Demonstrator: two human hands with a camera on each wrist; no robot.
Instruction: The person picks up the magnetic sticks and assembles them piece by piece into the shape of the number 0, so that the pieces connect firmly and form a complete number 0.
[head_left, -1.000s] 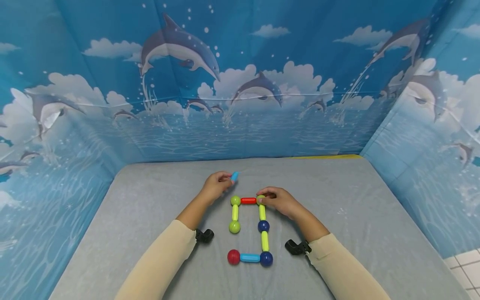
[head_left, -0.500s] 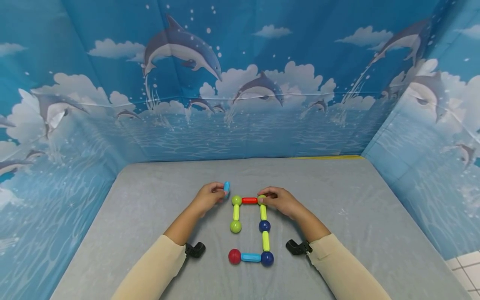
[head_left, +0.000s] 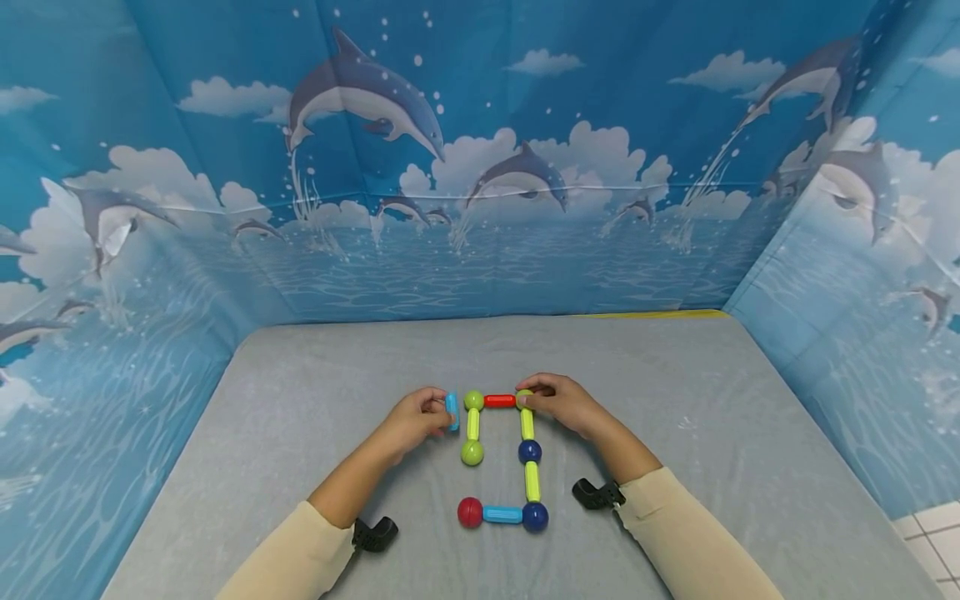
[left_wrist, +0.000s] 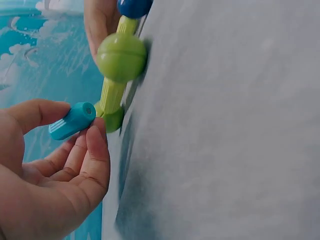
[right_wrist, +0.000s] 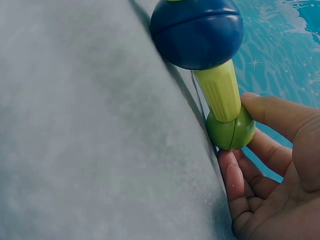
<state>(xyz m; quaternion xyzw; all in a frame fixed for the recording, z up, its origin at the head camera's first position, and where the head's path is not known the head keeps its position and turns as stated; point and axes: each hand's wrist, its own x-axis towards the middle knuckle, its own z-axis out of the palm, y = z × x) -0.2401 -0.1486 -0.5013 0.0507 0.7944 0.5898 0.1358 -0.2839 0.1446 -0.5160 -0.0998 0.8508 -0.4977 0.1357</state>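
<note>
My left hand [head_left: 412,423] pinches a light-blue magnetic stick [head_left: 452,412] between thumb and fingertips, just left of the linked toy pieces. In the left wrist view the stick [left_wrist: 72,121] tilts, one end facing the camera. My right hand [head_left: 558,402] grips the green ball [right_wrist: 231,130] at the far right corner. From there a red stick [head_left: 499,402] runs to another green ball [head_left: 474,401], then a yellow-green stick [head_left: 473,425] and a nearer green ball [head_left: 472,452]. Down the right side, yellow-green sticks join two dark-blue balls [head_left: 529,452].
A light-blue stick [head_left: 502,515] links the nearest dark-blue ball to a red ball [head_left: 470,512]. A gap separates that red ball from the green one above it. Grey cloth [head_left: 300,433] covers the table, and a dolphin-print curtain [head_left: 480,275] stands behind.
My left hand has come back toward me and slightly left with the light-blue stick, which now points along the figure's left side. The right hand stays on the green ball.
</note>
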